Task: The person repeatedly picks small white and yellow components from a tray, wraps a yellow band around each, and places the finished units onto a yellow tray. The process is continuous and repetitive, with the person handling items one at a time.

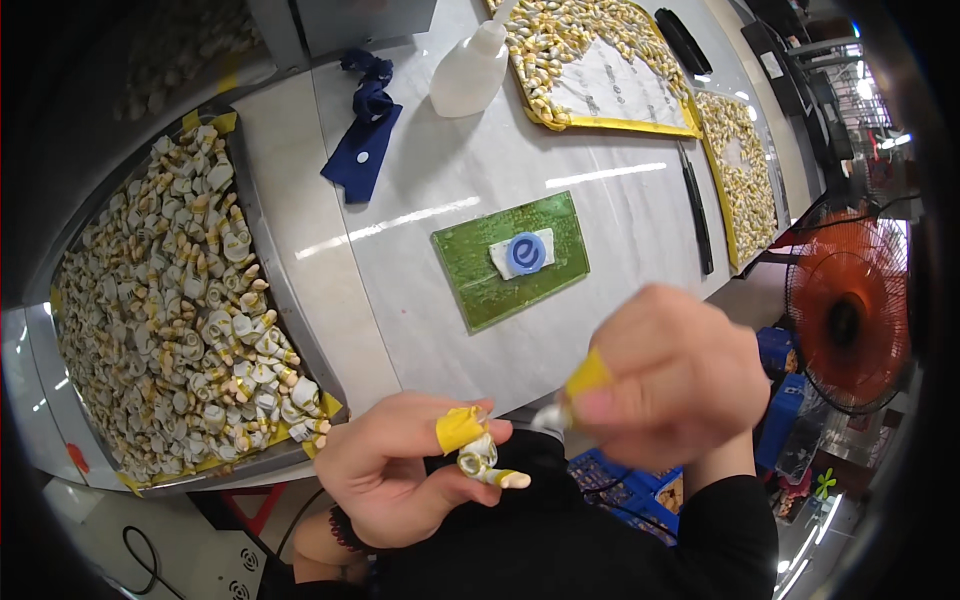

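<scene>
My left hand (385, 465) is closed in a pinch near the lower middle, yellow tape wrapped round a finger. Between thumb and fingers it grips a small figurine arm (480, 458), white and gold with a hollow sleeve and a flesh-coloured tip. To the right, my right hand (675, 375) is raised and smeared by motion, also with yellow tape on a finger. A small whitish piece (549, 418) shows at its fingertips, too blurred to name. Beyond both hands lies a green glass plate (460, 290), with a blue round cap (526, 253) on a white pad.
At left stands a metal-edged tray (290, 330) heaped with similar pieces. Yellow-edged trays (620, 128) of small parts lie far right, near a squeeze bottle (470, 72). Also on the table are a navy cloth strip (365, 150) and a slim black tool (695, 215). An orange fan (845, 315) stands right.
</scene>
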`<state>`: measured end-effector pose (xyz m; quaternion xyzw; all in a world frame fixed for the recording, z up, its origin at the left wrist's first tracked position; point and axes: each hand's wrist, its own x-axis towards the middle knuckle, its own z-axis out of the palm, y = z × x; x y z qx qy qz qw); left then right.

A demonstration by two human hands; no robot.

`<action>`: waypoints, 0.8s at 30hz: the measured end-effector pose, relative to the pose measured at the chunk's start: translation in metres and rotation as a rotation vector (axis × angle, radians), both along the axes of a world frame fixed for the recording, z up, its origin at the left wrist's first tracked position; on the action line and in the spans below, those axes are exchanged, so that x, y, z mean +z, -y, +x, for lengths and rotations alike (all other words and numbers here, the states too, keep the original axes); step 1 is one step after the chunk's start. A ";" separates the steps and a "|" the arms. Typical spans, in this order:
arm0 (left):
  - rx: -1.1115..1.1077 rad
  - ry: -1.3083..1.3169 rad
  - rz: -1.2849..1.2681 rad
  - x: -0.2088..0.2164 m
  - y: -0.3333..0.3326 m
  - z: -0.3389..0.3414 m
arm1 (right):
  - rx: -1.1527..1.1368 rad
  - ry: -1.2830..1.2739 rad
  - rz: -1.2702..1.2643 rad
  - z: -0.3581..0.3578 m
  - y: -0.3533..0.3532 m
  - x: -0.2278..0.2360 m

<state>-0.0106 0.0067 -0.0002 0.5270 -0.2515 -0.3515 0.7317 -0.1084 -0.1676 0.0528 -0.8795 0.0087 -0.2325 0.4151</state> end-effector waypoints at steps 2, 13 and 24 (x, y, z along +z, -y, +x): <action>0.002 0.062 -0.053 -0.006 0.003 -0.001 | 0.014 0.065 0.035 -0.002 -0.010 0.001; -0.137 0.415 -0.155 0.003 0.009 0.015 | 0.127 0.139 0.164 0.002 -0.016 -0.010; -0.095 0.535 -0.134 0.008 0.008 0.015 | 0.145 0.112 0.246 0.001 -0.015 -0.010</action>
